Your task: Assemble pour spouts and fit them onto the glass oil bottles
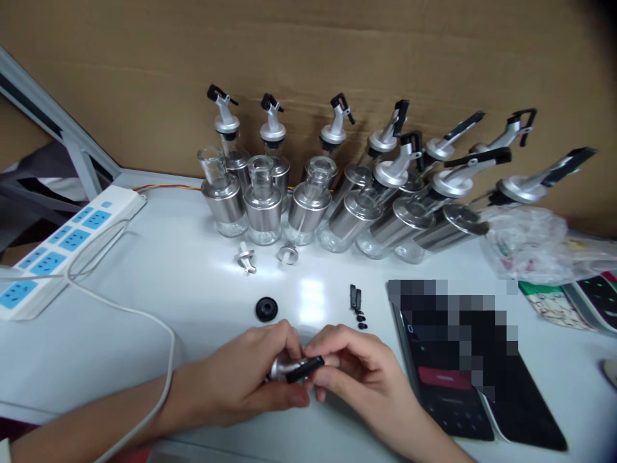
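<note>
Near the front edge of the table my left hand [260, 370] is wrapped round the silver body of a bottle pourer [282, 368]. The pourer's black lever [305, 370] points right, and the fingertips of my right hand [354, 366] pinch at that end. Just beyond my hands lies a round black rubber piece [267, 309]. To the right are several small black parts [357, 299], some long, some tiny. Two silver pourer tops without levers, one [245, 258] left and the other [288, 254] right, lie before the bottles.
Three open glass bottles [263, 209] with steel sleeves stand in the front row; several others [357, 218] carry pourers. A white power strip [62, 247] is at left, its cable [168, 334] crossing my left forearm. Tablet-like screens [443, 411] and a plastic bag [525, 241] lie right.
</note>
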Tool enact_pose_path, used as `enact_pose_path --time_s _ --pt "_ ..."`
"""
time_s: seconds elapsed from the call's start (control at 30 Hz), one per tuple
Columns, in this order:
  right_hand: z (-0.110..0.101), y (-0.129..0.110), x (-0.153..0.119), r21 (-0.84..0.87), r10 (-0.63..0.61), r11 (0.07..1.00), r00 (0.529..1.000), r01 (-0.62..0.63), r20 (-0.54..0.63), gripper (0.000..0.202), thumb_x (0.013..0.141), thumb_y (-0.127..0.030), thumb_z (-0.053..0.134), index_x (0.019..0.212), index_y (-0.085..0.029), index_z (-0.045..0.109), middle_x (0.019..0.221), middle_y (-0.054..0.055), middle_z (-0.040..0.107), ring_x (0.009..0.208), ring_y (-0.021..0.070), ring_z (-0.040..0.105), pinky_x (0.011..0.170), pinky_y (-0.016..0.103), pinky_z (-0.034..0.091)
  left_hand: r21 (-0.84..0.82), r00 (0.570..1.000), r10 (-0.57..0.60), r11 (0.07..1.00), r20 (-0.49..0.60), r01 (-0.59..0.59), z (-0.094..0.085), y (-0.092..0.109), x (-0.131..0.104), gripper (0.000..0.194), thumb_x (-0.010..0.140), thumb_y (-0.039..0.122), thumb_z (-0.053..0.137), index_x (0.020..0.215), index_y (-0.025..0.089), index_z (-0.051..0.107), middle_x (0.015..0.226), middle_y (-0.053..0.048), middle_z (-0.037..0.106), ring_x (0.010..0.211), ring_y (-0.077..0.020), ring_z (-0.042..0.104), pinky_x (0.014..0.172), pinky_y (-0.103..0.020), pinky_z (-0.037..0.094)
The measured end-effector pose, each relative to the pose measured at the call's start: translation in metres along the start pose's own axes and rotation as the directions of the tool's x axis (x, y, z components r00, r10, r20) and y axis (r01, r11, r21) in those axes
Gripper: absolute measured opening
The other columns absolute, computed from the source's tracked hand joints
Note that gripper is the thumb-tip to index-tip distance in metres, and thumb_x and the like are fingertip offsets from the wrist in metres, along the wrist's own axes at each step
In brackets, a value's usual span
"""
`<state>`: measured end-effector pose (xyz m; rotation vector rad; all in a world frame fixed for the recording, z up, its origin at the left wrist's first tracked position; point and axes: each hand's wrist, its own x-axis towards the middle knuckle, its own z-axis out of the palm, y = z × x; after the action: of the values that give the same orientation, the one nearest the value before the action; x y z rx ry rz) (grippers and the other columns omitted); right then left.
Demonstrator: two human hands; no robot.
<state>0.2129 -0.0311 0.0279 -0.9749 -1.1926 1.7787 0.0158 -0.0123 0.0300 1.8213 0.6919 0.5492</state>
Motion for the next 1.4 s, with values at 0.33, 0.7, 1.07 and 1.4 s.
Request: enact_pose_path --time_s 0.33,0.7,1.07,1.4 --pt "-0.001 0.003 -0.004 -0.057 -0.046 0.997 0.999 0.045 -0.020 0.008 0.085 -0.026 0.065 0.091 -0.021 0.067 0.062 -0.001 0.062 0.052 0.0087 0.056 0.049 0.021 0.047 0.117 0.988 0.132 0.986 -0.082 -0.122 0.002 -0.001 0.000 0.040 0.102 0.050 0.019 0.094 0.018 0.043 0.081 -0.004 0.058 0.071 -0.0157 0.055 0.067 -0.028 0.045" --pt "0.001 -0.003 -0.002 -0.013 -0.013 1.000 1.000 0.013 0.022 0.008 0.080 -0.023 0.070 0.076 -0.018 0.066 0.062 -0.002 0.059 0.048 0.0073 0.053 0.047 0.021 0.045 0.193 0.969 0.242 0.954 -0.049 -0.228 0.005 -0.008 -0.002 0.013 0.100 0.027 0.028 0.094 0.020 0.037 0.070 0.001 0.050 0.059 -0.0134 0.045 0.060 -0.024 0.041" --pt "0.000 -0.005 -0.003 -0.114 -0.031 0.993 0.999 0.034 0.031 0.009 0.078 -0.019 0.069 0.087 -0.020 0.067 0.067 -0.001 0.061 0.061 0.0106 0.057 0.059 0.024 0.048 0.329 0.932 0.332 0.904 -0.146 -0.271 0.008 -0.008 0.001 0.008 0.099 0.029 0.028 0.097 0.021 0.031 0.069 0.002 0.049 0.055 -0.0135 0.045 0.061 -0.028 0.040" --pt "0.002 -0.010 -0.001 -0.139 -0.087 0.985 0.989 0.104 0.121 0.016 0.067 -0.013 0.075 0.079 -0.021 0.067 0.078 0.001 0.066 0.072 0.0149 0.062 0.068 0.028 0.048 0.291 0.913 0.382 0.898 -0.141 -0.330 0.006 -0.002 0.001 0.011 0.074 0.019 0.043 0.080 0.022 0.034 0.067 0.003 0.051 0.051 -0.0126 0.043 0.058 -0.031 0.026"
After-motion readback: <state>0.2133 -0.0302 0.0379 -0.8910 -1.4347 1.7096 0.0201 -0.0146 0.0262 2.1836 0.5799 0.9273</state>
